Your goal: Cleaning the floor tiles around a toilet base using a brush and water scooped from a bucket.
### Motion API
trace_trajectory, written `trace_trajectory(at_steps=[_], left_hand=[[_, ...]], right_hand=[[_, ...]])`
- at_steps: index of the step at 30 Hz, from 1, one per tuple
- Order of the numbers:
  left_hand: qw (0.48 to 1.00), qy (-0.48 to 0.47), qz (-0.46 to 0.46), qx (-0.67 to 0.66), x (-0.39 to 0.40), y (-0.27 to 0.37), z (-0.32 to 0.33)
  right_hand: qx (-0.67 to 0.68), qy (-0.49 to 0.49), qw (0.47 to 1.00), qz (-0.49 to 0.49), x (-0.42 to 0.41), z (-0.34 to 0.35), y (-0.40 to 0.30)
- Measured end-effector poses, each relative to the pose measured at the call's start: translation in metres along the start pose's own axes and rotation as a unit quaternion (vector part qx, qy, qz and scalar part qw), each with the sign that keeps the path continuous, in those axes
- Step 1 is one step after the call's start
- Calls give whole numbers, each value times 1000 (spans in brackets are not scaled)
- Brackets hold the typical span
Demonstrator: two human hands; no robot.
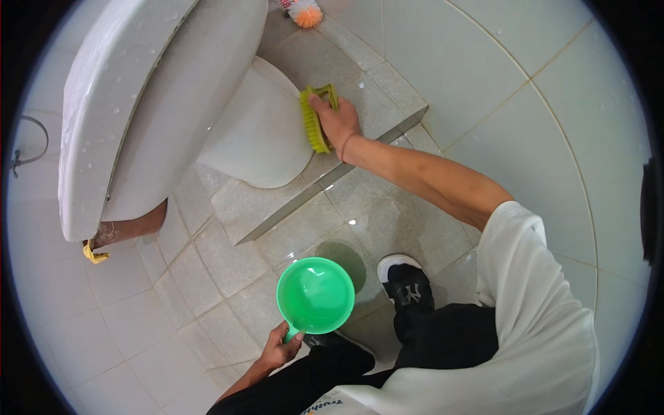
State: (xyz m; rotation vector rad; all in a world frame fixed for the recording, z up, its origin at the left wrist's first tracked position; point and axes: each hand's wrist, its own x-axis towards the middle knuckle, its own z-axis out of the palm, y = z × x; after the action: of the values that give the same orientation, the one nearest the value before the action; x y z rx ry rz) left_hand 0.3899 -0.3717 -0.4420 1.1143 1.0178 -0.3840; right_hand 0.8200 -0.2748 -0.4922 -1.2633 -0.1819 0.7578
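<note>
My right hand [338, 119] grips the handle of a yellow-green scrubbing brush [314, 124]. Its bristles face the side of a white ceramic toilet base [264, 129], touching it or very close. Low in the picture, my left hand [280, 346] holds a green plastic water dipper [315, 295] by its short handle. The dipper's bowl faces up, with a glossy inside that seems to hold some water. Above the base, the toilet's white bowl and seat [155, 109] fill the upper left, with water drops on the surface.
The toilet base stands on a raised tiled step [270, 207] with a sharp edge. Wet patches mark the grey floor tiles [306, 228]. A round orange-and-white brush head [307, 14] lies at the top. A hose with a metal fitting [32, 137] is on the left wall. My shoe [407, 282] stands near the dipper.
</note>
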Motion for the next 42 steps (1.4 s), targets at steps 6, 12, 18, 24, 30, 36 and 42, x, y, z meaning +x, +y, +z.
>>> trace_trajectory(at_steps=[6,12,18,24,30,36,42], left_hand=[[1000,-3,25,11,-1,3,1],[1000,6,13,27,-2,4,2],[998,3,21,56,-3,1,-2],[996,11,26,82,-6,2,1],[991,-2,45,126,-5,-6,-6],[993,1,33,115,-8,9,-1],[996,4,9,93,-6,1,-6]], right_hand=[[-44,17,987,-156,-38,56,-79],[4,89,996,25,-56,39,-48],[64,-22,995,-72,-91,64,-84],[41,3,999,-19,-72,50,-80],[51,-37,991,-121,-90,55,-56],[52,74,993,80,-82,48,-67],[74,-38,995,-55,-80,59,-75]])
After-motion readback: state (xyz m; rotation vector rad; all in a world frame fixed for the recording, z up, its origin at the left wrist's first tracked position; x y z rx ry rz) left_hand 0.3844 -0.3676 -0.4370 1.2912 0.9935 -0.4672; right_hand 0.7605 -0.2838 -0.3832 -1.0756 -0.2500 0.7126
